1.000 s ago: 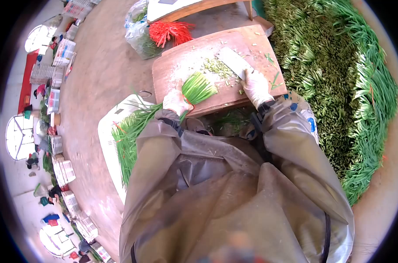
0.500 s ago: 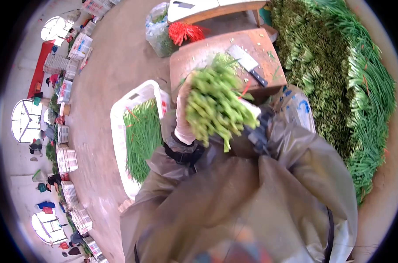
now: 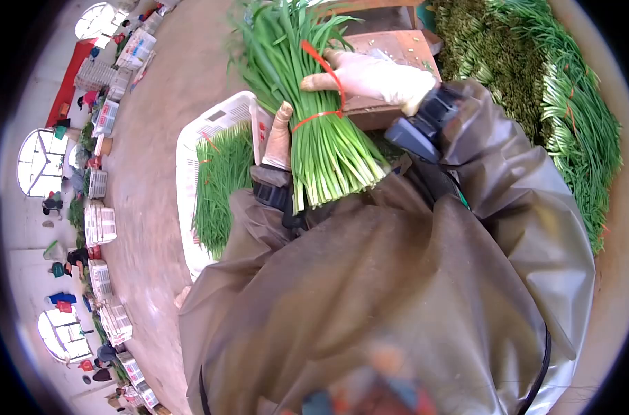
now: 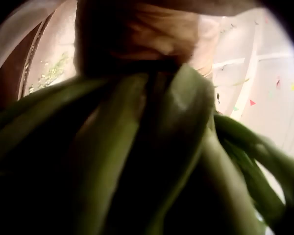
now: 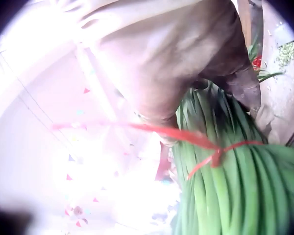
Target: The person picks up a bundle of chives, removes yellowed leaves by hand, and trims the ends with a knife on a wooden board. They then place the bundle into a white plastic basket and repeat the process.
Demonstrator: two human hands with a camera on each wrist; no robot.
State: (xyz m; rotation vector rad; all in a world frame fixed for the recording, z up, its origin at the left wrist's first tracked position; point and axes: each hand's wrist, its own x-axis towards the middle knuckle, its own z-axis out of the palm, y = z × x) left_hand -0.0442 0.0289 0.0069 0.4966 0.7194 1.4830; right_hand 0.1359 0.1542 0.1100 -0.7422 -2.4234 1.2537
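Observation:
A thick bundle of green chives (image 3: pixel 321 138), bound by a red strip (image 3: pixel 318 116), is held up in front of the person's body. Its pale cut ends point down toward the apron, and the leaves fan out at the top. My gloved left hand (image 3: pixel 280 135) grips it from the left side, thumb up and the other fingers hidden behind the stems. From the right, my gloved right hand (image 3: pixel 370 77) holds the leaves just above the tie. Thumb and fingers straddle the bundle in the right wrist view, close to the loose red end (image 5: pixel 176 133).
A wooden board (image 3: pixel 404 52) stands beyond the right hand, with chopped bits (image 5: pixel 287 54) on it. On the left is a white crate (image 3: pixel 186 166) holding chives (image 3: pixel 221 187). A large heap of greens (image 3: pixel 508 83) lies along the right.
The right hand let go of the cleaver on the board and took hold of the bundle. The left hand lifted the bundle off the board; its cut ends now point down toward the body.

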